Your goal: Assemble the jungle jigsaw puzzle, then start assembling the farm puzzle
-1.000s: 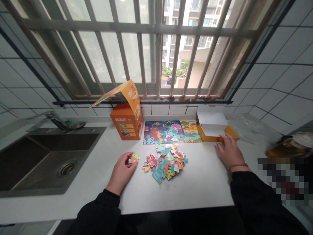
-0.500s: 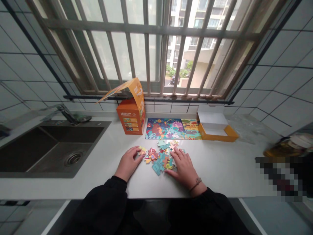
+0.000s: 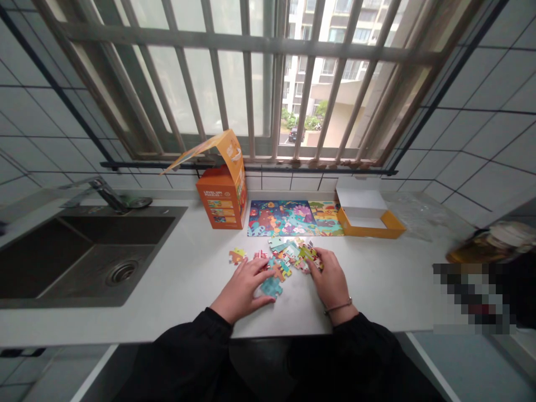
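Observation:
Colourful jigsaw puzzle pieces (image 3: 288, 254) lie in a loose, overlapping heap on the white counter. My left hand (image 3: 247, 285) rests at the heap's near left side, fingers spread over red pieces and the thumb beside a teal puzzle piece (image 3: 272, 287). At the right side of the heap, my right hand (image 3: 331, 278) has its thumb and fingers closed on a green puzzle piece (image 3: 307, 252); its fingertips partly hide the pieces there. An orange and yellow puzzle piece (image 3: 238, 255) sits apart, left of the heap.
Behind the heap lie picture sheets (image 3: 280, 218). An orange puzzle box (image 3: 221, 195) with a raised lid stands left of them, and an open yellow box (image 3: 372, 226) stands right. Clear plastic (image 3: 419, 215) lies farther right. A sink (image 3: 96, 251) is at the left.
My left hand has moved right, from the orange and yellow piece onto the heap. My right hand has shifted right and closed on a green puzzle piece. Pieces on the right are rearranged.

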Motion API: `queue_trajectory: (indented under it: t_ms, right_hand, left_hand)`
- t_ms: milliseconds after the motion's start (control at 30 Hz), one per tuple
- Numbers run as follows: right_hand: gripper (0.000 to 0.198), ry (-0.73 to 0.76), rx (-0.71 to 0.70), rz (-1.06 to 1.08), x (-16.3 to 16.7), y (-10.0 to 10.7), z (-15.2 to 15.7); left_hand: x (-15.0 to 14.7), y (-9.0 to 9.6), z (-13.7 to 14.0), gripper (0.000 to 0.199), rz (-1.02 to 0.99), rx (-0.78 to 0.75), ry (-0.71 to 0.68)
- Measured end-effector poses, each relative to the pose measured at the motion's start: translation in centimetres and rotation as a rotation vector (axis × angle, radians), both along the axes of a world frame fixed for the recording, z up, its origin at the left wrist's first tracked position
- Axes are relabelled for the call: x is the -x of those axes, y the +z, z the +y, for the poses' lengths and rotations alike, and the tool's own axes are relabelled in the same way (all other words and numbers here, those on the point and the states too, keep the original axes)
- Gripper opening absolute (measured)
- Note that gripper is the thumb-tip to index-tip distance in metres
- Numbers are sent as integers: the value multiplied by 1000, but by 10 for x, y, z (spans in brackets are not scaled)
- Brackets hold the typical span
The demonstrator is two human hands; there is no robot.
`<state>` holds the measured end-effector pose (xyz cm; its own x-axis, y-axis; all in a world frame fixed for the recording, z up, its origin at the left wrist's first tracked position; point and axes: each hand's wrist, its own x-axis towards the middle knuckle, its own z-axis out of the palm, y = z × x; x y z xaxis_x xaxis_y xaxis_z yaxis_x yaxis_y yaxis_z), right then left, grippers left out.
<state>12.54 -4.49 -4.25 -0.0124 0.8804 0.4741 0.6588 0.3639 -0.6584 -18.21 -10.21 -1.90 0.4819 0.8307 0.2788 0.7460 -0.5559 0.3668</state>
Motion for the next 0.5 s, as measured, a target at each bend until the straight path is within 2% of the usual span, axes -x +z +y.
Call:
queue_trajectory:
  t_ms: [133, 267, 500]
  right_hand:
    - [47, -58, 43, 47, -12, -1, 12]
    - [48, -134, 52, 60, -30, -6, 30]
    - [49, -314, 16, 92, -66, -17, 51]
  left_hand:
    - [-16, -10, 4, 40, 25, -29, 60]
    - [-24, -19, 14, 41, -16, -99, 253]
    - [-12, -27, 18, 35, -93, -121, 412]
